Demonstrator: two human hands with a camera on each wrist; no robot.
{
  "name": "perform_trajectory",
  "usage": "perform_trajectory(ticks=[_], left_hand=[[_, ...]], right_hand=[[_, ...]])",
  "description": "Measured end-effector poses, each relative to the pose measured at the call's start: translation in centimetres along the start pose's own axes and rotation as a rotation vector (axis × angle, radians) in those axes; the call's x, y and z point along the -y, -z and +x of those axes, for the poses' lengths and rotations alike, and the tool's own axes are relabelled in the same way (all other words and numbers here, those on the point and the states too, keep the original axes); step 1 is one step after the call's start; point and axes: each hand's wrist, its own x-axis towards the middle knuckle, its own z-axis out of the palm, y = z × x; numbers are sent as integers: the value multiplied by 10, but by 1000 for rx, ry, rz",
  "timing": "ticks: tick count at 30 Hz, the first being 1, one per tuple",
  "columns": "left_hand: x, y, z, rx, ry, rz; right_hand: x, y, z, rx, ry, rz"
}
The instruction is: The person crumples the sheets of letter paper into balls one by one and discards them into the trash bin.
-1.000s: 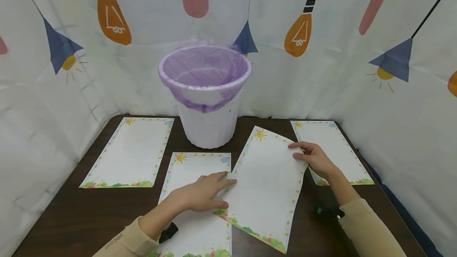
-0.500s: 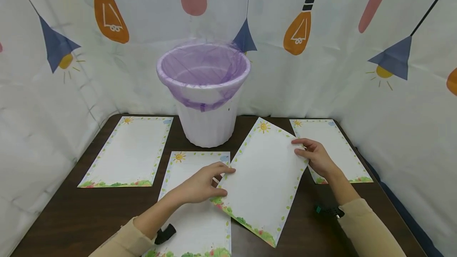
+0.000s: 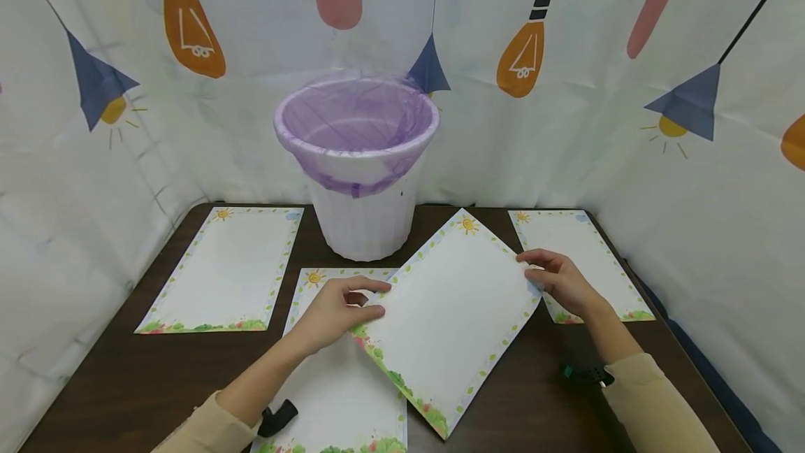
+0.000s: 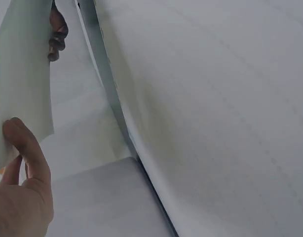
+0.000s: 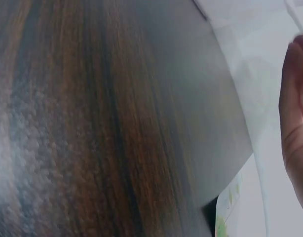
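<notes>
A lined bin (image 3: 365,180) stands at the table's (image 3: 126,383) back edge with three flat sheets (image 3: 223,268) around it, while the left hand (image 3: 333,310) and right hand (image 3: 556,278) each pinch a side edge of a fourth sheet (image 3: 446,313), raised mid-table.

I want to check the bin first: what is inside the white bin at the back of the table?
The bin holds a purple bag folded over its rim. Nothing else shows inside, but its bottom is hidden.
</notes>
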Motion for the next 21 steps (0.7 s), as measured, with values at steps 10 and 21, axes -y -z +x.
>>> perform_trajectory(ticks=[10, 21], left_hand=[[-3, 18, -3, 107, -8, -88], [-2, 24, -4, 101, 22, -238]], right_hand=[[3, -2, 2, 317, 80, 48], [10, -11, 4, 426, 67, 46]])
